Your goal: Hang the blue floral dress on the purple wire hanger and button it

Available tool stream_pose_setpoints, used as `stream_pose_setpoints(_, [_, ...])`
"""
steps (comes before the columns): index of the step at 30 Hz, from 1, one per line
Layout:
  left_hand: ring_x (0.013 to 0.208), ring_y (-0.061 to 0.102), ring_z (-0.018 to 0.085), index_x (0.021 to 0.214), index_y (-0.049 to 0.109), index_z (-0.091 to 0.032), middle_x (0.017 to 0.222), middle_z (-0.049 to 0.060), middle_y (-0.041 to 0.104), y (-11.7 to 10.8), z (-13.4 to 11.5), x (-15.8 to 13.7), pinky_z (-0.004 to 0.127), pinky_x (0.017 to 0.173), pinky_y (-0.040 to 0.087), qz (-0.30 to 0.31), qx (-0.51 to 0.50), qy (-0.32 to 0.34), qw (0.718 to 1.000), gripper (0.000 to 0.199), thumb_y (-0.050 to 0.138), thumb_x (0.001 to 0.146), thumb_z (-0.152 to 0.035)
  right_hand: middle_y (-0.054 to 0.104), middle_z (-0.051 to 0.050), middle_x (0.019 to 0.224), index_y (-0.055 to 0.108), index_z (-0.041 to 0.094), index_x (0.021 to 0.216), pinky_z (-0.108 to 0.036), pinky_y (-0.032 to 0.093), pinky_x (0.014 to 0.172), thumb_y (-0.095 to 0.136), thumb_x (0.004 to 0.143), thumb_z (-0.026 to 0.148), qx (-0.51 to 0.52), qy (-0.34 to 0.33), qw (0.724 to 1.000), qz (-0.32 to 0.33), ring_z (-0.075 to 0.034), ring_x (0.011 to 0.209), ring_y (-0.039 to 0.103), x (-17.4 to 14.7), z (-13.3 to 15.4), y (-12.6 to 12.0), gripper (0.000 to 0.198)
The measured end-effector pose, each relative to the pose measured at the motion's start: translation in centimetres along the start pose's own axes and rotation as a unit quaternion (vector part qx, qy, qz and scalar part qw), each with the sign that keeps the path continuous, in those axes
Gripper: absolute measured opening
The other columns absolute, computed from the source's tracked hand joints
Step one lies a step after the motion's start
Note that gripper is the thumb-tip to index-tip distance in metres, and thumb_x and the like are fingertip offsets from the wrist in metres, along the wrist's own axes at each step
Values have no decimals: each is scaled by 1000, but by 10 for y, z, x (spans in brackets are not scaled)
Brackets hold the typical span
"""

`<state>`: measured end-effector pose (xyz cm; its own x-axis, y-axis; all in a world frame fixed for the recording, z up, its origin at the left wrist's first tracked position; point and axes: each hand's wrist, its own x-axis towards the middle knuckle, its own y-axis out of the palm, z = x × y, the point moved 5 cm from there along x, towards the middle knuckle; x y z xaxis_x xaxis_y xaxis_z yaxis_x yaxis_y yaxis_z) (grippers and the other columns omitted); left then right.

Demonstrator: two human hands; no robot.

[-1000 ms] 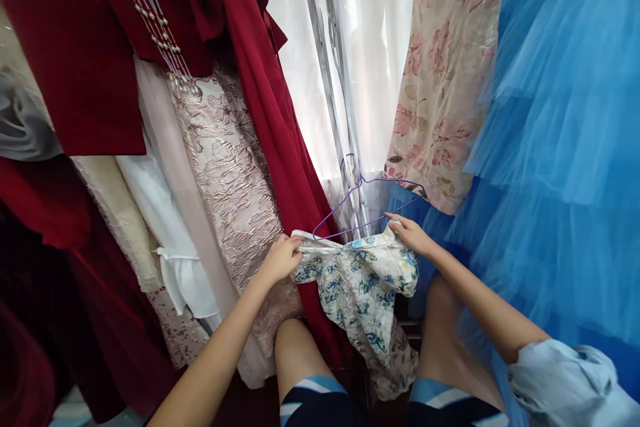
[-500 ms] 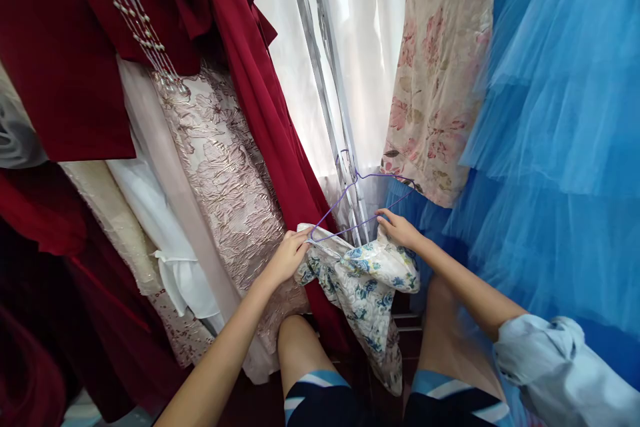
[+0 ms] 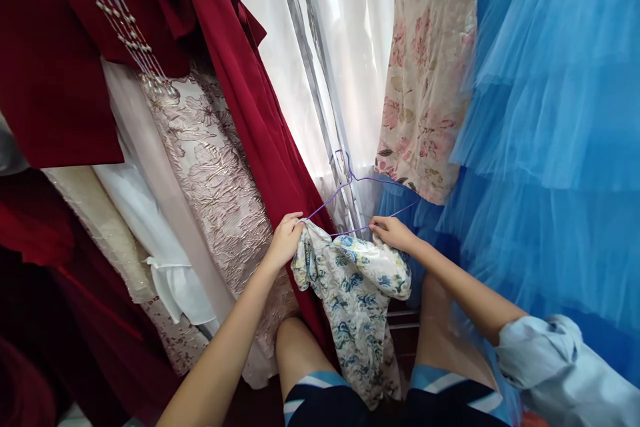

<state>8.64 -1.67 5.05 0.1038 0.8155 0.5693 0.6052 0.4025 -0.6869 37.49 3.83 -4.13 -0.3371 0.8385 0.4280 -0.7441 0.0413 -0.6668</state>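
Note:
A white dress with blue and green flowers (image 3: 350,300) hangs between my knees, its upper edge gathered near both hands. My left hand (image 3: 286,240) is closed on one shoulder of the dress, which sits over the left end of a thin purple wire hanger (image 3: 383,179). My right hand (image 3: 393,233) pinches the hanger's lower bar and the dress fabric beside it. The hanger's right end sticks out bare past my right hand. Its hook points up and away, in front of the metal poles.
Dark red garments (image 3: 255,80) and a pink brocade dress (image 3: 215,180) hang on the left. Metal rack poles (image 3: 320,60) stand before a white curtain (image 3: 360,27). A pink floral dress (image 3: 425,93) and a layered blue tulle gown (image 3: 555,113) hang at right.
The dress's left shoulder now covers the hanger's left end, which was bare before. My left hand has shifted slightly left and up. The dress hangs straighter, and the view has shifted a little.

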Motion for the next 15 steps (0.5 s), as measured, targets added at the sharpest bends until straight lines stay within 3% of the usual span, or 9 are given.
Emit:
stream_pose_setpoints(4, [120,55,26,82,65,-15,125,14,59,-2,-4,17,43,112,38,-4,34,11,999,29,41,91,-28,59,0,62,66,19,84,-24,28,58,49,91,33,-12,-9,1000,18,-15,59,50,-3,10,1,24])
stream_pose_setpoints(10, [112,53,30,95,67,-19,113,12,53,-21,15,29,48,107,39,-10,151,22,988,25,43,90,-23,58,0,64,67,19,83,-25,26,57,48,91,32,-26,-2,999,25,-15,60,48,-12,16,-7,24])
stream_pose_setpoints(15, [104,57,25,93,67,-19,102,10,55,-27,18,27,40,101,44,-42,105,38,993,29,40,88,-14,58,-1,63,65,19,76,-26,25,56,50,88,27,-49,-13,998,41,-14,59,47,-13,27,-10,21])
